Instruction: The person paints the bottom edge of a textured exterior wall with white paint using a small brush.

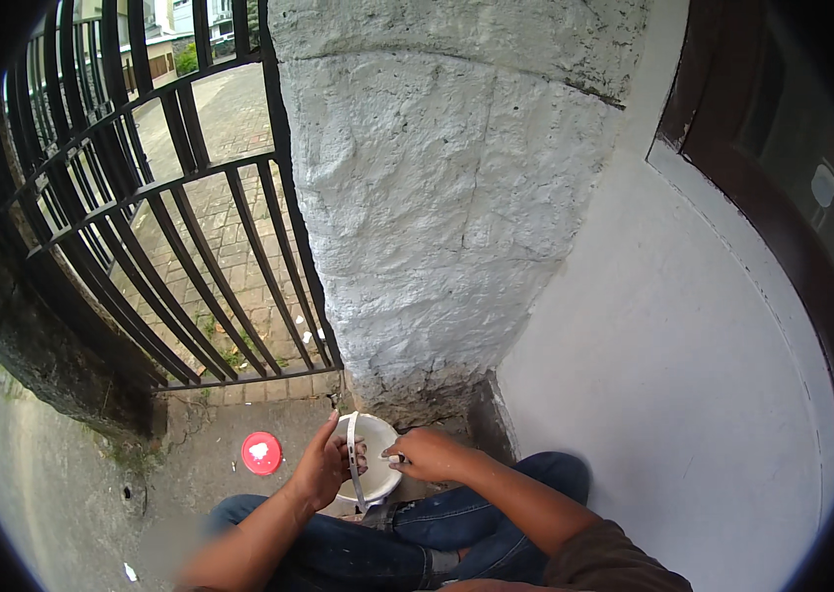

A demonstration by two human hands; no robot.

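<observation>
A white bucket [385,483] stands on the ground between my bent legs, its inner wall smeared pale. Its flat white handle [353,444] stands up across the opening. My left hand [323,466] is at the bucket's left side, thumb raised. Its whitish-stained fingers curl in under the handle and show on the far side of the strip. From the right, my right hand [425,455] reaches over the bucket's rim with bent, closed fingers. Anything between those fingertips is too small to make out. The bottom of the bucket is partly hidden.
A red lid [261,453] with a white blob lies left of the bucket. Ahead is a rough white-painted wall [446,197], with a dark metal gate [180,237] to its left. A smooth pale wall [663,345] rises close on my right.
</observation>
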